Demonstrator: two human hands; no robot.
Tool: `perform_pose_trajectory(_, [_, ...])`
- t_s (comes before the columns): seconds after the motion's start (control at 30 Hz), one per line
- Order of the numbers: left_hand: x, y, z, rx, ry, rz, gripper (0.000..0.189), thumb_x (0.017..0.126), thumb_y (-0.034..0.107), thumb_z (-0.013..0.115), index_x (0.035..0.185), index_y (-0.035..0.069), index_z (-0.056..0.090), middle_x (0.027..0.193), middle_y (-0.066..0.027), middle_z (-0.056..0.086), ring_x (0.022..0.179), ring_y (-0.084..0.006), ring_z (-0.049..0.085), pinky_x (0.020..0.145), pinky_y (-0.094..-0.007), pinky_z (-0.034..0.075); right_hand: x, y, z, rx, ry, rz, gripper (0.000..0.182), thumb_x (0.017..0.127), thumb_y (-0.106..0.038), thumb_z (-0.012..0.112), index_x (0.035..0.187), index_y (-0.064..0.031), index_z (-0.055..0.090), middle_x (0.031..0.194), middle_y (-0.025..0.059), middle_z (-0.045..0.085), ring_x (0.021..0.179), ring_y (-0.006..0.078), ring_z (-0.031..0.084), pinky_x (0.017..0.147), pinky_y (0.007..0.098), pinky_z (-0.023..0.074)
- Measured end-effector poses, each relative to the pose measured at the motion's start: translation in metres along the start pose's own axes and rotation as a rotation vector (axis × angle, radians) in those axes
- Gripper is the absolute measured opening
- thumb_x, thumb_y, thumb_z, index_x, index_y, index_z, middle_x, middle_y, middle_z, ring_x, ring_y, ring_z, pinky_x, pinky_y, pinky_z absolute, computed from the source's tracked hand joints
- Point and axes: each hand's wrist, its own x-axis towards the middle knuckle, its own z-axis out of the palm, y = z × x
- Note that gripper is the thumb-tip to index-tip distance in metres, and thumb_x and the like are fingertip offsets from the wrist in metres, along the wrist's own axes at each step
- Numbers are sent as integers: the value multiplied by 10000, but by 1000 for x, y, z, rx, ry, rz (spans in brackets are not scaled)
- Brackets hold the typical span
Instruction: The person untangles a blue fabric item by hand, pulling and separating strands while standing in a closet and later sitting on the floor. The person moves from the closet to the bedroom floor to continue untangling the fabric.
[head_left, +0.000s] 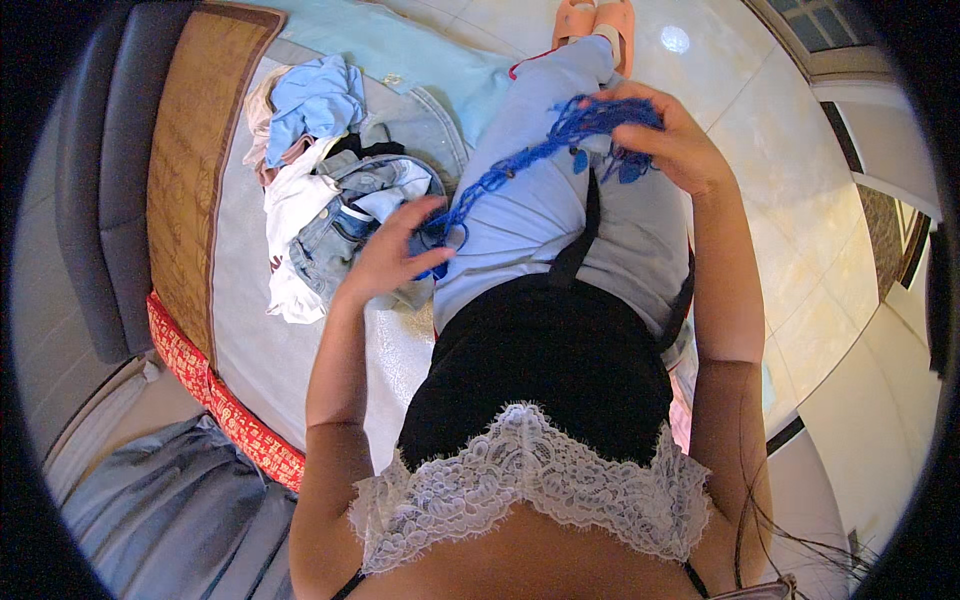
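A bundle of blue knotted cord (517, 159) with small blue disc-like pieces stretches across my thighs. My right hand (667, 139) grips its upper, bunched end between thumb and fingers, above my knees. My left hand (397, 251) is at the lower end, near my left hip, with thumb and fingers spread around the looped strands; whether it pinches them cannot be told. Beside my left hand, a pair of blue denim jeans (319, 244) lies in a heap with a white garment (289, 199) and a light blue garment (315, 101).
The heap lies on a grey seat cover (240, 225). A brown mat (199, 150) and a red patterned cushion edge (180, 349) border it at left. A pale teal cloth (420, 45) is beyond. Tiled floor (810, 247) shows at right, orange slippers (622, 45) on my feet.
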Motion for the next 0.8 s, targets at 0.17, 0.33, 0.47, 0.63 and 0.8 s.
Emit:
perform_pose_trajectory(0.17, [4,4,0,424,-226,-133,257,886,331,566,1040,137,633,822,-88,649,774,-245,638,688,-360,461,1,1,-24,-70,258,-138,118,805,-133,698,873,-104,606,824,-24,601,788,74,555,702,210,446])
perform_pose_trajectory(0.33, [-23,11,-43,-102,-496,-607,305,849,346,627,1048,115,646,850,-78,644,741,-211,616,646,-275,461,-2,43,-16,-769,327,-218,102,793,-74,638,872,-85,573,848,22,604,773,153,581,741,313,464])
perform_pose_trajectory(0.47, [-19,-13,-9,417,-143,-109,627,775,403,680,1307,161,454,1254,-133,495,1131,-310,506,948,-444,377,5,66,4,-969,309,-249,128,777,-61,599,890,-122,595,911,55,628,861,258,603,896,474,417])
perform_pose_trajectory(0.63, [49,21,35,107,30,-6,440,808,263,676,1195,114,530,1084,-90,592,1005,-275,572,848,-398,437,-2,64,19,-1040,230,-308,174,783,-62,583,941,-134,595,953,53,616,922,281,586,1022,586,273])
perform_pose_trajectory(0.8, [63,16,32,-717,34,-270,155,902,130,593,1026,37,591,830,27,598,779,-62,510,704,-228,443,2,81,38,-1040,12,-255,133,830,-211,592,935,-129,588,856,95,622,823,297,609,673,407,466])
